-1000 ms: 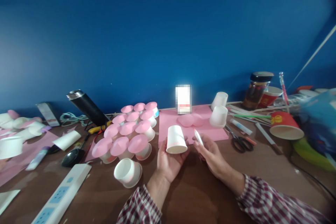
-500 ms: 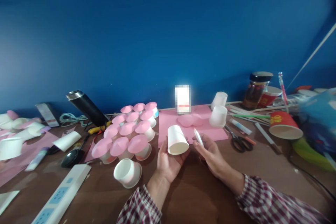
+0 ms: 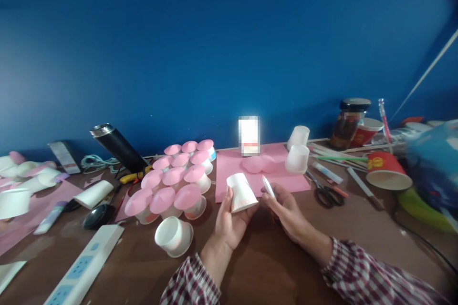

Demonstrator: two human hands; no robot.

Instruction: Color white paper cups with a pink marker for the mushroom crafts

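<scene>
In my left hand (image 3: pixel 229 228) is a white paper cup (image 3: pixel 242 193), its wide rim tilted down and to the right. My right hand (image 3: pixel 286 209) pinches a slim white pen-like stick (image 3: pixel 268 186), tip up, a little right of the cup and apart from it. Behind both hands lies a pink paper sheet (image 3: pixel 229 164) with round pink paper pieces (image 3: pixel 253 164) on it. Left of my left hand, several cups topped with pink paper cones (image 3: pixel 174 175) stand in rows. In front of them is a white cup with a smaller one (image 3: pixel 173 236) without a cone.
Two white cups (image 3: pixel 297 158) stand at the sheet's right edge. Scissors (image 3: pixel 329 195), a glue stick (image 3: pixel 327 172), a red paper cup (image 3: pixel 388 170) and a dark jar (image 3: pixel 350 124) are farther right. A power strip (image 3: pixel 84 264), a mouse (image 3: pixel 99 216) and a black flask (image 3: pixel 119 147) are at left.
The cup in my left hand has turned, so its opening faces less toward me and more of its side shows. My right hand with the white stick has barely moved.
</scene>
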